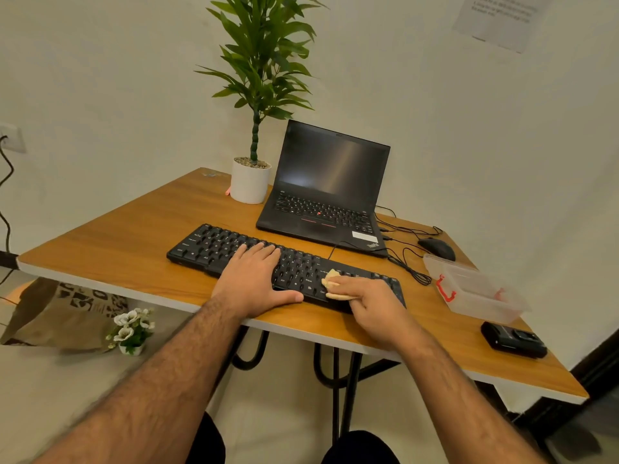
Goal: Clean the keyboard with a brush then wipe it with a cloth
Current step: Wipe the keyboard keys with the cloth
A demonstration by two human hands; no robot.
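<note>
Right hand (371, 306) fingers pinch cloth (335, 287) | on keyboard (214, 246)

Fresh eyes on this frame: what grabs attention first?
First the two hands on the black keyboard at the desk's near edge: the left hand lies flat on the keys, while the right hand presses a small beige cloth on the keyboard's right part. Behind it an open laptop with a dark screen stands beside a tall potted plant. A clear plastic box with a red latch sits at the right.
</note>
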